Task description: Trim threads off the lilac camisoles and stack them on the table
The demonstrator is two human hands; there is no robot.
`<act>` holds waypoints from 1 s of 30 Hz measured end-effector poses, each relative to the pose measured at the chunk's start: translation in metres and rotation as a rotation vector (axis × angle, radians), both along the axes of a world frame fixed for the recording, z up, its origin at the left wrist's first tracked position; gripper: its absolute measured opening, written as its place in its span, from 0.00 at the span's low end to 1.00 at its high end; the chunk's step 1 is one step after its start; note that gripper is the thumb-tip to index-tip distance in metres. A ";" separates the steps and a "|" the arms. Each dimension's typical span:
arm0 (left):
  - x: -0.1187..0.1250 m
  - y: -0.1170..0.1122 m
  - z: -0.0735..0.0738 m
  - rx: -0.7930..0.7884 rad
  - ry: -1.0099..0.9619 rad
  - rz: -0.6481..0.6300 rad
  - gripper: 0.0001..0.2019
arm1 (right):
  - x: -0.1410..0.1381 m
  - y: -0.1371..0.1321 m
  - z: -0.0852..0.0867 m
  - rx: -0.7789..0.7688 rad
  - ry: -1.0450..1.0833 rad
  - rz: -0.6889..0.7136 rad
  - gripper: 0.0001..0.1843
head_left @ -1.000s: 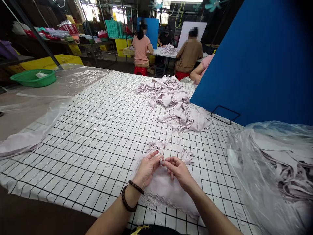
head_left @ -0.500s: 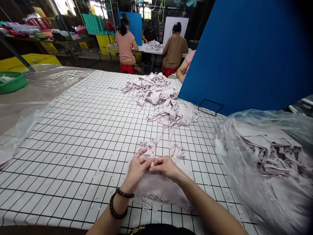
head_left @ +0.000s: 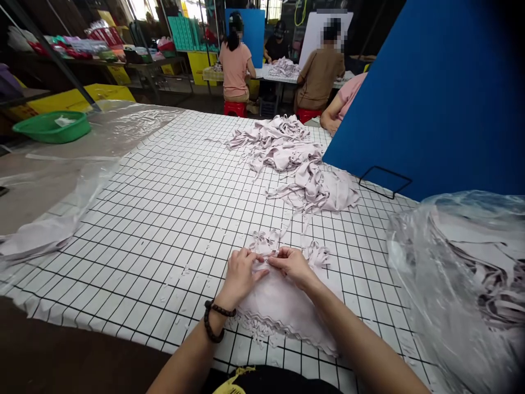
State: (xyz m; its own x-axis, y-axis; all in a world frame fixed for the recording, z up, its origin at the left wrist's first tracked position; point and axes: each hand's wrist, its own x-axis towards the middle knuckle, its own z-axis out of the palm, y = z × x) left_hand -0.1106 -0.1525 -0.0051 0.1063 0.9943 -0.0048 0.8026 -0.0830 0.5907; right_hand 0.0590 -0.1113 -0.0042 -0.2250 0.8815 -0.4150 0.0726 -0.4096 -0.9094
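left hand [head_left: 241, 276]: i see it palm down on the cloth, thumb spread away from the forefinger, fingertips touching the upper edge.
right hand [head_left: 293, 266]: i see thumb and forefinger pinching that same edge, just beside the left fingertips; the exact bit between them is too small for me to make out.
pale cloth [head_left: 287, 306]: it lies flat on the table under both hands, in front of the wearer, several wavy hems showing along its near side.
loops and trimmings: thin strap loops [head_left: 264, 241] bunch up at the far edge of the cloth, and small loose strips [head_left: 258, 329] lie along the near hem.
beaded bracelet [head_left: 215, 320]: dark, around the left wrist.
table cover [head_left: 164, 208]: white with a black grid, sprinkled with tiny pale scraps.
garment heap [head_left: 293, 156]: crumpled pale pieces with straps, beyond the hands.
plastic bag [head_left: 414, 290]: clear, on my right, with more pale fabric inside.
blue panel [head_left: 430, 98]: it leans behind the bag, a black wire stand [head_left: 385, 183] at its foot.
green basin [head_left: 51, 128]: far left, holding something white.
co-workers: one in a pink top [head_left: 235, 71] and one in brown [head_left: 322, 79] sit on red stools at another table.
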 end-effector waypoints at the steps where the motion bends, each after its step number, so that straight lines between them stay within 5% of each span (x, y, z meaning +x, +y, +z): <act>1: 0.001 0.001 -0.002 -0.004 0.005 0.006 0.14 | -0.001 0.000 -0.003 0.017 -0.012 -0.001 0.15; 8: 0.005 0.002 -0.006 -0.038 -0.016 0.068 0.12 | 0.001 -0.002 -0.019 0.103 -0.007 0.004 0.15; 30: 0.006 0.003 -0.009 -0.045 -0.033 0.079 0.12 | 0.002 -0.009 -0.010 0.249 -0.141 0.091 0.10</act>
State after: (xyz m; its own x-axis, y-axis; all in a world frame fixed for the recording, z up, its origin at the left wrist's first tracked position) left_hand -0.1050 -0.1499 -0.0139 0.0286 0.9984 -0.0478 0.7853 0.0071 0.6191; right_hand 0.0608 -0.1199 -0.0146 -0.2637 0.9389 -0.2212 0.2313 -0.1611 -0.9595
